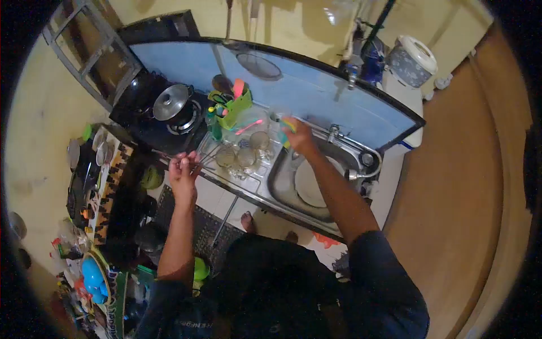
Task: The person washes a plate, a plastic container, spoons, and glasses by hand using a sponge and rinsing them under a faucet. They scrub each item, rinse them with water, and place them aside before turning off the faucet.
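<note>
Both hands gripped.
Left hand (184, 169) pinched thin rods (208, 155) near sink unit's (258, 197) front edge, likely to clear glasses (226, 156); right hand (301, 139) clutched sponge (289, 123).

Lidded pot (171, 103) on stove (139, 125); strainer (258, 66)

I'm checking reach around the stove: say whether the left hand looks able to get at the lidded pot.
Probably yes: the lidded pot sits on the stove beyond the left hand, with nothing seen standing between. The thin rods it holds may need setting down first.
</note>
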`<action>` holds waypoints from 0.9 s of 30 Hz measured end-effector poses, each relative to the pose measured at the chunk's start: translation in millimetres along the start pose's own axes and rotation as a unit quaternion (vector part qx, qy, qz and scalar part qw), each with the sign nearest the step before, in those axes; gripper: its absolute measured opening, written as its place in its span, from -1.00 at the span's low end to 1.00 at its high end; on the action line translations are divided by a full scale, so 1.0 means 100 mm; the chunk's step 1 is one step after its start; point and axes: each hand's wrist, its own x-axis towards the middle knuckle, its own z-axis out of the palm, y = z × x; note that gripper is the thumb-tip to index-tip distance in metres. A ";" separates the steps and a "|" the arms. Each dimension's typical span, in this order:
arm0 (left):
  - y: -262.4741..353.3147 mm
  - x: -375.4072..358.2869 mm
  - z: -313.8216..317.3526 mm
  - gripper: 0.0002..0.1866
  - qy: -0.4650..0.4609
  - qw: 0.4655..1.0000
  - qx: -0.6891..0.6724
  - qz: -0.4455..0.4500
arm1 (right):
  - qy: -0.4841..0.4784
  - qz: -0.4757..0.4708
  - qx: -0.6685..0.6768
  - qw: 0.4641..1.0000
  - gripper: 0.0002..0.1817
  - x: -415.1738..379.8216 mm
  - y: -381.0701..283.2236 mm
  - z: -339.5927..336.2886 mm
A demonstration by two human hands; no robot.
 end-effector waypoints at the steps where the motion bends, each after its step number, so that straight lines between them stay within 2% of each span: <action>1: 0.03 -0.02 -0.15 -0.76 0.012 1.000 0.029 0.000 | -0.009 0.035 -0.012 0.999 -0.67 0.23 -0.08 0.14; 4: 0.08 -0.11 -0.47 -0.74 0.034 0.997 0.065 -0.011 | -0.009 -0.006 0.022 1.000 -0.64 0.70 -0.20 0.45; 6: 0.05 -0.11 -0.65 -0.73 0.007 0.999 0.032 -0.003 | -0.011 0.003 0.017 1.000 -0.60 0.89 -0.21 0.56; 8: -0.04 -0.16 -0.79 -0.72 0.019 0.999 0.031 -0.012 | -0.014 0.010 0.007 1.000 -0.55 0.98 -0.20 0.64; 11: -0.14 -0.21 -0.79 -0.71 0.008 0.999 0.037 -0.027 | -0.050 0.027 -0.019 0.998 -0.53 1.07 -0.02 0.80; 14: -0.18 -0.24 -0.62 -0.72 -0.030 0.996 0.065 -0.050 | -0.099 0.039 0.036 0.994 -0.53 1.04 0.08 0.92; 16: -0.18 -0.27 -0.44 -0.75 -0.055 0.991 0.105 -0.066 | -0.130 0.115 -0.072 0.982 -0.46 0.90 -0.37 0.58; 18: -0.25 -0.27 -0.33 -0.74 -0.081 0.987 0.112 -0.077 | -0.038 -0.044 -0.030 0.998 -0.53 0.65 -0.65 0.15; 19: -0.27 -0.28 -0.27 -0.73 -0.103 0.983 0.123 -0.088 | 0.027 -0.112 -0.081 0.990 -0.55 0.49 -0.85 -0.17; 22: -0.33 -0.32 -0.01 -0.71 -0.175 0.967 0.159 -0.099 | 0.227 -0.259 -0.210 0.915 -0.63 0.34 -1.26 -1.24; 24: -0.46 -0.38 0.18 -0.70 -0.234 0.952 0.142 -0.137 | 0.292 -0.253 -0.319 0.865 -0.62 0.44 -1.42 -1.81; 25: -0.51 -0.40 0.31 -0.70 -0.241 0.951 0.141 -0.135 | 0.297 -0.251 -0.324 0.863 -0.62 0.52 -1.32 -1.88; 27: -0.62 -0.45 0.65 -0.70 -0.325 0.920 0.137 -0.173 | 0.205 -0.191 -0.346 0.895 -0.60 0.62 -1.01 -1.99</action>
